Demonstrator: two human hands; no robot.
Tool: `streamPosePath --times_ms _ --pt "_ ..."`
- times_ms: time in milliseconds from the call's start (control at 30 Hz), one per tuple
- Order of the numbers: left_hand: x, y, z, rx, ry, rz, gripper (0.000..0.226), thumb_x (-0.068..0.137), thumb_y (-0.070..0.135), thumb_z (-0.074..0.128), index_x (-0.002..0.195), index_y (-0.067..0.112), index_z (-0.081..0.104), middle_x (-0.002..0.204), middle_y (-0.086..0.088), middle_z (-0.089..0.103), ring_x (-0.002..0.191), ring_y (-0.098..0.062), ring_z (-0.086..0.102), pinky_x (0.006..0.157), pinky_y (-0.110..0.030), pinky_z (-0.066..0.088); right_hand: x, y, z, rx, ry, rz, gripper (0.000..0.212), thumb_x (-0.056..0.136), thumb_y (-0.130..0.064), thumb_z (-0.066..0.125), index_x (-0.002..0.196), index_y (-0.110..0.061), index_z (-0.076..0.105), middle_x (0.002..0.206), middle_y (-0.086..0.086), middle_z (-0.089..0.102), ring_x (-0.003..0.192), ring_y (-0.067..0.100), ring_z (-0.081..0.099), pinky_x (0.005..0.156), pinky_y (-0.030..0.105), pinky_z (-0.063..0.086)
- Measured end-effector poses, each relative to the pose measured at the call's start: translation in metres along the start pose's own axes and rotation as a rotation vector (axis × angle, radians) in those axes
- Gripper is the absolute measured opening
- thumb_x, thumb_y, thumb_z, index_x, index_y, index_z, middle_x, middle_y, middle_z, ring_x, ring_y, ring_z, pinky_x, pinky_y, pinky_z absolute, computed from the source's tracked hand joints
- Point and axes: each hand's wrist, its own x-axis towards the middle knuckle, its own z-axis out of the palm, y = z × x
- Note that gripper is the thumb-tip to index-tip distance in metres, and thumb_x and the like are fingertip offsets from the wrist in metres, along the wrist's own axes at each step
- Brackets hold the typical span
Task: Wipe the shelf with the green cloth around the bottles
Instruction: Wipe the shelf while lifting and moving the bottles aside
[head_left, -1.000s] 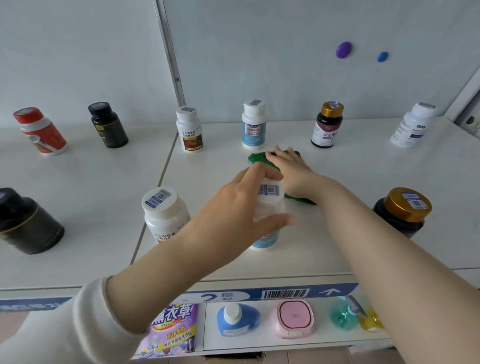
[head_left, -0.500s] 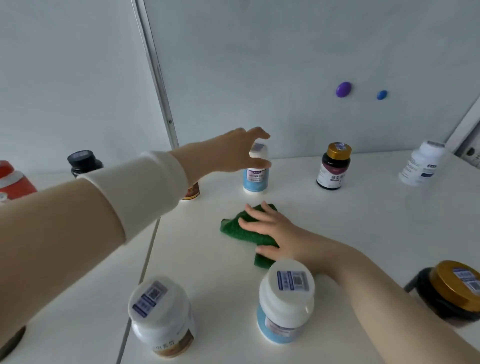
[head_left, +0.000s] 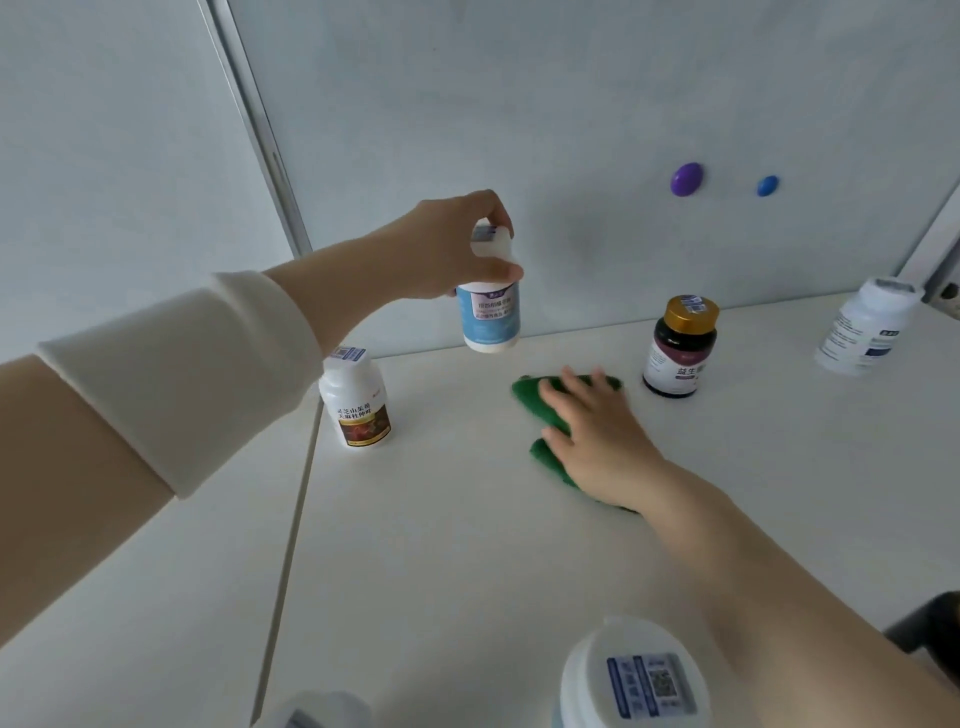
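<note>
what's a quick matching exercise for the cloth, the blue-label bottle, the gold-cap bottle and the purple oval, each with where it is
Things
1 cloth
2 blue-label bottle
3 gold-cap bottle
4 purple oval

Places
a stuck on the wall
b gripped by its cap in the left hand
c pressed flat under the right hand
d standing on the shelf, right of the cloth

Pairs: 1-c, 2-b, 3-d, 4-a

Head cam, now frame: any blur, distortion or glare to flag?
Head view: wide-angle bends the wall seam and tilts the far-right bottle; right hand on the cloth is slightly blurred; the near cap at the bottom edge is soft; lighting flat, no glare.
</note>
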Motion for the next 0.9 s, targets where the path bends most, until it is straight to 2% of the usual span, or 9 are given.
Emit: streamPosePath --times_ms 100,200,267,367,467,533,633,700,900 --pt "-0.005 0.0 0.002 0.026 -0.029 0.002 0.035 0.081 0.031 0.064 0.112 0.02 0.052 0.113 -0.008 0.056 0.095 -0.027 0.061 0.081 -0.043 0.056 -0.016 -0.031 -0.001 0.057 -0.219 -0.376 0.054 0.098 -0.024 0.038 0.148 -0.024 0.016 0.158 -0.004 -0.003 0.146 0.019 -0.01 0.114 0.024 -0.006" --pt "-0.007 0.002 0.007 0.031 -0.049 0.0 0.037 0.082 0.031 0.064 0.115 0.02 0.05 0.111 -0.005 0.055 0.093 -0.026 0.059 0.079 -0.038 0.055 -0.039 -0.037 -0.005 0.202 -0.402 -0.528 0.054 0.097 -0.018 0.041 0.146 -0.029 0.02 0.157 -0.014 -0.005 0.142 0.005 -0.015 0.11 0.018 -0.01" --pt "-0.007 0.003 0.01 0.037 -0.053 0.015 0.039 0.082 0.032 0.064 0.116 0.02 0.05 0.109 -0.003 0.054 0.092 -0.024 0.057 0.074 -0.033 0.053 -0.043 -0.022 -0.008 0.241 -0.395 -0.497 0.055 0.096 -0.016 0.044 0.145 -0.03 0.023 0.156 -0.017 -0.005 0.141 0.001 -0.013 0.11 0.017 -0.009" --pt "-0.01 0.003 0.017 0.041 -0.066 0.043 0.04 0.082 0.032 0.064 0.117 0.019 0.05 0.106 -0.001 0.053 0.088 -0.021 0.055 0.071 -0.022 0.048 -0.032 0.007 -0.012 0.193 -0.132 -0.215 0.054 0.096 -0.014 0.042 0.145 -0.026 0.024 0.157 -0.007 -0.003 0.144 0.009 -0.005 0.108 0.015 -0.006" --pt "-0.014 0.002 0.029 0.058 -0.097 0.057 0.041 0.082 0.032 0.064 0.119 0.019 0.049 0.105 0.0 0.053 0.087 -0.021 0.054 0.067 -0.021 0.046 -0.024 0.009 -0.007 0.118 0.036 0.021 0.05 0.098 -0.017 0.037 0.146 -0.024 0.023 0.159 -0.003 0.002 0.146 0.021 -0.002 0.117 0.031 0.001" --pt "-0.016 0.0 0.037 0.067 -0.106 0.062 0.042 0.082 0.031 0.064 0.119 0.019 0.049 0.104 -0.001 0.052 0.085 -0.022 0.052 0.061 -0.022 0.043 -0.028 0.0 -0.003 0.076 -0.023 -0.079 0.05 0.099 -0.021 0.034 0.147 -0.024 0.02 0.159 -0.004 0.001 0.146 0.023 -0.005 0.117 0.034 0.001" --pt "-0.016 -0.001 0.049 0.107 -0.126 0.063 0.042 0.084 0.031 0.062 0.121 0.019 0.047 0.102 0.0 0.049 0.082 -0.021 0.048 0.053 -0.019 0.035 -0.052 -0.015 0.001 0.134 -0.208 -0.328 0.053 0.098 -0.022 0.038 0.147 -0.027 0.018 0.158 -0.008 -0.003 0.145 0.017 -0.012 0.115 0.027 -0.004" --pt "-0.014 0.0 0.057 0.097 -0.138 0.062 0.042 0.084 0.031 0.061 0.121 0.018 0.046 0.104 -0.001 0.049 0.082 -0.022 0.049 0.054 -0.02 0.036 -0.066 -0.016 0.002 0.129 -0.271 -0.379 0.055 0.098 -0.022 0.04 0.147 -0.027 0.015 0.158 -0.009 -0.006 0.145 0.015 -0.014 0.115 0.025 -0.005" --pt "-0.011 0.005 0.064 0.08 -0.138 0.045 0.043 0.084 0.031 0.061 0.12 0.015 0.045 0.106 -0.004 0.051 0.084 -0.024 0.052 0.059 -0.023 0.042 -0.076 0.0 -0.006 -0.009 -0.228 -0.031 0.059 0.101 -0.027 0.027 0.148 -0.022 -0.006 0.156 -0.001 -0.023 0.144 0.021 -0.02 0.117 0.034 -0.006"
